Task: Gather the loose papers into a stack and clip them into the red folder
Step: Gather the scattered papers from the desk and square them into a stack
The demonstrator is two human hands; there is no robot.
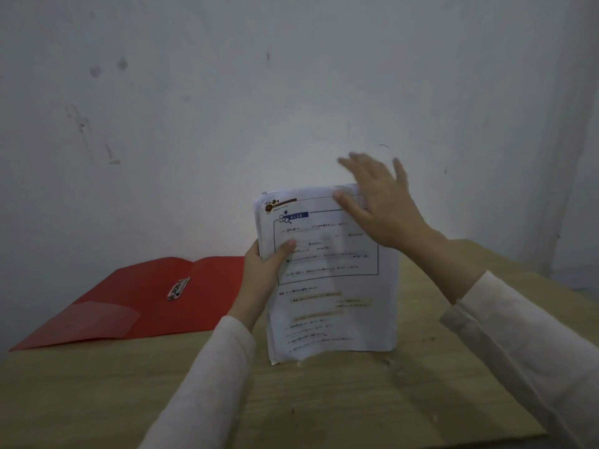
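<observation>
A stack of printed white papers (327,286) stands upright on its bottom edge on the wooden table (291,400). My left hand (262,270) grips the stack's left edge, thumb across the front sheet. My right hand (379,202) is spread flat with fingers apart at the stack's top right corner, blurred; whether it touches the paper is unclear. The red folder (136,303) lies open and flat at the left, its metal clip (178,288) near the fold and a clear pocket on its left flap.
A pale wall rises directly behind the table's far edge. The table's right edge runs diagonally under my right sleeve (518,345). Bare wood lies in front of the stack.
</observation>
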